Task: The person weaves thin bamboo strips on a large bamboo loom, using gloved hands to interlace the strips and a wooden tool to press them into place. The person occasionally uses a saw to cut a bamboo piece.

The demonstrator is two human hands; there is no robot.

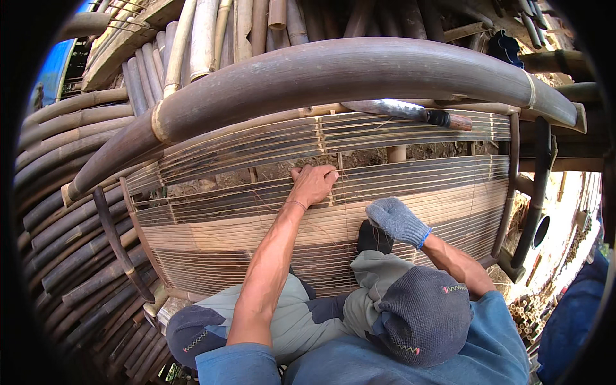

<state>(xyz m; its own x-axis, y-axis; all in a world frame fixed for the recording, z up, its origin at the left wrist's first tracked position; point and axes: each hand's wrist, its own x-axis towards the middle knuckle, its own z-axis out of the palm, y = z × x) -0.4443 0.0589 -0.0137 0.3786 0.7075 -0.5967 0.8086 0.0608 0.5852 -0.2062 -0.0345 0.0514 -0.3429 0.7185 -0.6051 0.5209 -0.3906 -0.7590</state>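
A panel of thin bamboo slats [269, 234], dark and pale, lies in front of me, crossed by thin strands. My bare left hand [313, 185] curls over the upper edge of the lower slat section, beside an open gap. Its fingertips are partly hidden, bent around the edge slat. In a grey knitted glove with a blue cuff, my right hand [398, 220] is closed just above the pale slats, near my knee. Whatever it pinches is hidden; thin brown strands show close by. A large knife [410, 114] with a wrapped wooden handle rests on the far slats.
A thick curved bamboo pole [346, 67] spans the far side above the panel. Dark upright pieces [122, 244] frame the left, with another post [532, 192] at right. Stacked bamboo poles [83, 256] fill the left, and more bamboo [205, 38] lies behind.
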